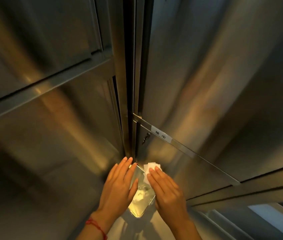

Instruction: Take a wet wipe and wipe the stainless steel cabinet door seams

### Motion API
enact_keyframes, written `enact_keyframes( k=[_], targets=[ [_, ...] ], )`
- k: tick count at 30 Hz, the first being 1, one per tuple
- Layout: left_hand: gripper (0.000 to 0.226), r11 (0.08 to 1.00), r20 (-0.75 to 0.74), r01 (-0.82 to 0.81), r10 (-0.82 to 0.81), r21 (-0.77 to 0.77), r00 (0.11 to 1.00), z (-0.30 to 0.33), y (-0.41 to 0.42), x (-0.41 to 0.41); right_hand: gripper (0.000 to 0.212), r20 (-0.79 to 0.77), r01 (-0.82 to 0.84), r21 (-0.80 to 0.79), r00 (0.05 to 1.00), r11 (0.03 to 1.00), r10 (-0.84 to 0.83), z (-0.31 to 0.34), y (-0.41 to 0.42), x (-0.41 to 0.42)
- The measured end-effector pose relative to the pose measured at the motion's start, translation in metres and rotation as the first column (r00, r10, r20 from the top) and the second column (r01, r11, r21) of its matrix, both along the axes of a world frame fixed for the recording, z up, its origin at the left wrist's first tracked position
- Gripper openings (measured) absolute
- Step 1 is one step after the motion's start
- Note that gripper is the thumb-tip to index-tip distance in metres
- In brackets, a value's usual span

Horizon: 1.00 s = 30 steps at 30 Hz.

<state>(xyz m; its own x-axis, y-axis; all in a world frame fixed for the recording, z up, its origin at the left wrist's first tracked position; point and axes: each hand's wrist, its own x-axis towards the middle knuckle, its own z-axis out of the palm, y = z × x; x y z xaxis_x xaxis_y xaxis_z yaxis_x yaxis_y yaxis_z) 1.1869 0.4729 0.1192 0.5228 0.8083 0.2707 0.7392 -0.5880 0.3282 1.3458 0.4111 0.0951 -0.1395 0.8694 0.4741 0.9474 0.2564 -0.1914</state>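
Head view looks along stainless steel cabinet doors (215,84), where a dark vertical seam (132,84) runs between them; the wet wipe (152,168), folded white, lies flat against the steel just right of the seam's near end, probably so it can be pushed along the gap; right hand (167,189) presses it with straight, released fingers; left hand (120,184) rests flat beside it, fingers extended, holding nothing, likely bracing; a shiny reflective patch (141,193) lies between them.
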Motion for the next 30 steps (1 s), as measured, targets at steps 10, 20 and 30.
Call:
enact_keyframes(
  k=[10, 20, 30],
  targets=[
    [0.070, 0.993, -0.064, 0.007, -0.014, -0.115, 0.998, -0.075, 0.001, 0.007, 0.059, -0.008, 0.006, 0.005, 1.000, 1.000, -0.006, -0.084, 0.004, -0.001],
    [0.070, 0.984, -0.084, -0.040, 0.026, -0.172, 0.996, -0.114, 0.009, 0.006, 0.067, 0.012, 0.015, -0.042, 1.000, 0.999, -0.015, -0.122, 0.018, -0.004],
    [0.070, 0.987, -0.123, -0.016, -0.004, -0.160, 0.992, -0.131, 0.011, 0.002, 0.069, 0.043, 0.127, -0.213, 0.992, 0.969, -0.120, -0.141, 0.024, -0.012]
  ],
)
